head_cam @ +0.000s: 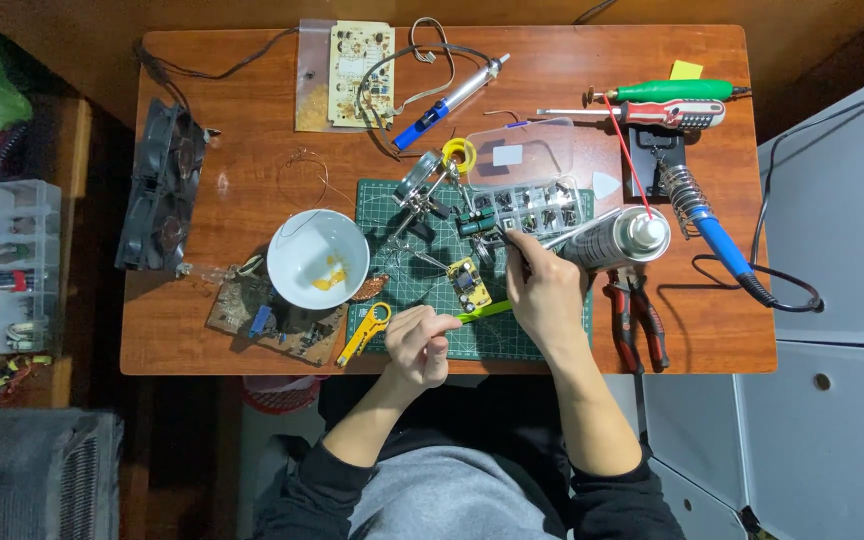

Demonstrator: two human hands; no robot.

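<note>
My left hand [420, 345] rests at the near edge of the green cutting mat [422, 300] and pinches one end of a slim green tool [484, 312]. The tool's other end runs under my right hand [547, 295]. My right hand lies on the mat with its fingers curled. Its fingertips reach up to a small dark part [475, 222] held in the clamp stand with a magnifier [422, 180]. What the right hand holds is hidden. A small yellow circuit board [467, 283] lies on the mat between the hands.
A silver spray can [617, 240] with a red straw stands beside my right hand, with red pliers [637, 320] in front of it. A soldering iron [712, 235], clear parts box [527, 175], white bowl [317, 258], yellow stripper [364, 333], brown board [272, 320] and fan [162, 185] crowd the wooden table [242, 150].
</note>
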